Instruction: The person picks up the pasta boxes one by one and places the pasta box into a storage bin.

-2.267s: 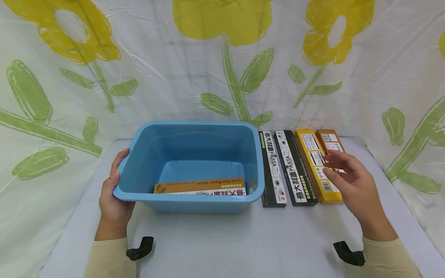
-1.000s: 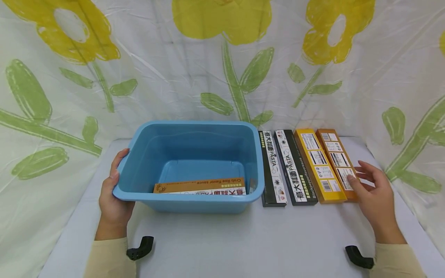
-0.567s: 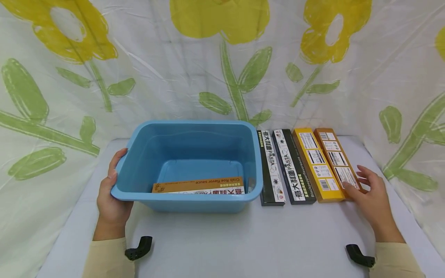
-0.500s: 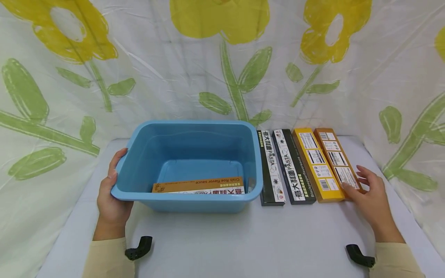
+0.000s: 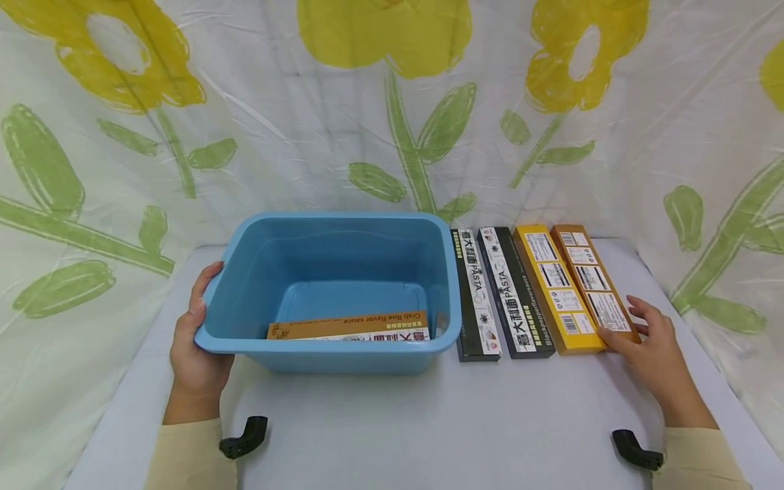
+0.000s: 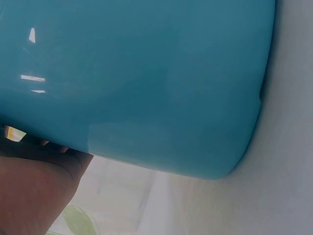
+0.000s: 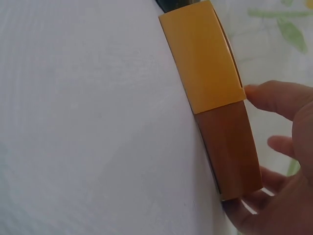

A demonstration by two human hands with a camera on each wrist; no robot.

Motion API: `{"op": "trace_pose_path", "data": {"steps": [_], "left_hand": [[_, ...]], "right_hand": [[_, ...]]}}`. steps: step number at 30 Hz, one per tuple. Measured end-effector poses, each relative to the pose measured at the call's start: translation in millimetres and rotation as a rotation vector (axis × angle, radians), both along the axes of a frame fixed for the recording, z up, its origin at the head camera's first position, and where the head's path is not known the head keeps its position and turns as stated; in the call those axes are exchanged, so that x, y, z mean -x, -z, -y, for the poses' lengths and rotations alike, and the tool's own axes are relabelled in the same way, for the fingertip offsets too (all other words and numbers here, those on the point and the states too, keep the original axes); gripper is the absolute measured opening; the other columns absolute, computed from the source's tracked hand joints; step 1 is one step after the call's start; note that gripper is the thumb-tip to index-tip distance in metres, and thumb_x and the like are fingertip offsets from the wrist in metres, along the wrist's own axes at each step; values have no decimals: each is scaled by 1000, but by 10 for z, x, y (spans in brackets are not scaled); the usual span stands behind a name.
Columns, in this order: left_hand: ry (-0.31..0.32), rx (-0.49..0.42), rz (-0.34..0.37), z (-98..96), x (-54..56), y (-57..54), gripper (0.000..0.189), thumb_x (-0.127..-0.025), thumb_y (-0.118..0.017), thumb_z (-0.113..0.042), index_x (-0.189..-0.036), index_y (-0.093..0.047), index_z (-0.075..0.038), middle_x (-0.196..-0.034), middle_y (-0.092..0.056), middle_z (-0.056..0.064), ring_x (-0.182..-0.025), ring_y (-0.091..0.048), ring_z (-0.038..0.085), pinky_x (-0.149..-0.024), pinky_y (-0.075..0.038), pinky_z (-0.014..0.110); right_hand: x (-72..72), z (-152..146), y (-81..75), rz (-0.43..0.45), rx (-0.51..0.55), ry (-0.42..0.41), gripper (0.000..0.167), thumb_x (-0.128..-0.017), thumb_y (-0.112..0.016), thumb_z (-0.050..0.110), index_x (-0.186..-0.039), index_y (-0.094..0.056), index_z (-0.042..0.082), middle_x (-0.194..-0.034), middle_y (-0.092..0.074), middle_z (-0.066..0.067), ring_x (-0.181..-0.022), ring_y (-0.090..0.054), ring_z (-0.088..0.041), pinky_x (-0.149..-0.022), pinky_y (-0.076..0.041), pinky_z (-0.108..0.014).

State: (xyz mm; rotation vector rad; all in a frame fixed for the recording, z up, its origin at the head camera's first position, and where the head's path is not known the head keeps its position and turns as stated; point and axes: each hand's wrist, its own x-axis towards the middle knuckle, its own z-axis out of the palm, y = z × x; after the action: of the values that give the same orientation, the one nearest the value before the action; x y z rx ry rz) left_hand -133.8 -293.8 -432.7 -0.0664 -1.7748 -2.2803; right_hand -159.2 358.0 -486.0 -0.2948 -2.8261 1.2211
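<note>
My left hand (image 5: 199,347) holds the left rim of a blue plastic tub (image 5: 349,361); in the left wrist view, the tub's outer wall (image 6: 161,93) covers most of the fingers. Inside the tub lies a brown pasta box (image 5: 349,325) marked "Crab Roe flavor sauce", partly hidden by the front rim. My right hand (image 5: 655,354) is at the near end of another brown pasta box (image 5: 591,275), thumb at its left edge and fingers around its right side. That box lies flat against a yellow pasta box (image 5: 554,292). The right wrist view shows the fingers curled around the brown end (image 7: 230,152).
Two black pasta boxes (image 5: 474,292) (image 5: 514,292) lie side by side between the tub and the yellow box. A white cloth covers the table (image 5: 392,429). Behind it hangs a white curtain (image 5: 269,136) with yellow flowers. Black curved pieces (image 5: 245,437) sit at both wrists.
My right hand has moved from over the yellow box to the right, down onto the brown box, and its thumb has slid to that box's left edge. The left hand keeps its hold.
</note>
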Motion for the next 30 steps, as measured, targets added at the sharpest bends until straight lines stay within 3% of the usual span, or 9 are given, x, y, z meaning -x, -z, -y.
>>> {"op": "trace_pose_path", "data": {"steps": [6,12,22,26,30], "left_hand": [[-4,4,7,2,-5,0,65,-106,-28,-39,-169,-38,-29,-171,-30,7,-148,-35,32,-108,-41,45],[-3,6,2,9,-2,1,65,-106,-28,-39,-169,-38,-29,-171,-30,7,-148,-35,32,-107,-42,45],[7,-4,-24,4,7,4,66,-105,-27,-38,-169,-36,-25,-170,-31,9,-148,-35,31,-107,-39,45],[14,-16,-31,4,11,10,66,-105,-27,-38,-170,-36,-24,-171,-30,9,-148,-35,31,-107,-38,46],[20,-18,-39,7,11,17,66,-105,-27,-37,-170,-35,-24,-171,-30,9,-148,-35,31,-108,-37,47]], "right_hand": [[-3,-46,4,27,-13,-19,89,-108,-70,34,-169,-20,-7,-159,-28,-42,-132,-38,-60,-78,-38,-23],[10,-72,32,0,-21,-52,85,-107,-69,22,-167,-18,-11,-155,-29,-45,-126,-39,-57,-76,-35,-16],[10,-105,19,29,-60,2,86,-103,-71,15,-161,-19,-20,-147,-31,-48,-121,-46,-55,-71,-36,-13],[7,-121,39,47,-66,1,88,-104,-72,16,-161,-16,-20,-149,-32,-48,-124,-45,-56,-81,-42,-23],[15,-125,71,40,-88,-12,90,-103,-75,14,-162,-15,-20,-150,-32,-48,-126,-43,-57,-97,-46,-54]]}}
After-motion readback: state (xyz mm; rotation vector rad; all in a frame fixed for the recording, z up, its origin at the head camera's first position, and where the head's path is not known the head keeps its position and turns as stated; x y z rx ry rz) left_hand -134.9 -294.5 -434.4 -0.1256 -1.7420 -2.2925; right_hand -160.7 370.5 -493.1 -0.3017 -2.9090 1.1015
